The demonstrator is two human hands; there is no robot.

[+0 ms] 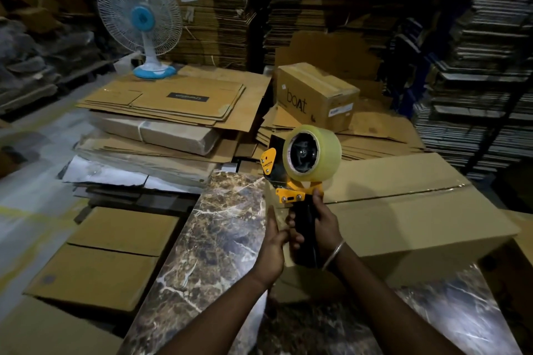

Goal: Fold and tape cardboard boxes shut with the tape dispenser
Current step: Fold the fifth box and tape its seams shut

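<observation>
**Flaps folded, seam not yet taped**

Marbled table (219, 239) runs under both forearms. Right hand (323, 228) clamps the tape dispenser (300, 164) handle, roll upright above the near-left end of the cardboard box (403, 210). Left hand (272, 242), fingers straight, rests against the box's left side. Flaps look closed; their seam shows no tape, so taping seems yet to start. A sealed box (314, 95) sits farther back.

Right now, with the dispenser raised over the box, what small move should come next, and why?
Probably lower the tape dispenser onto the near end of the box seam. The right hand grips its handle, the left hand steadies the box's end, the flaps lie closed, and no tape shows on the seam.
</observation>
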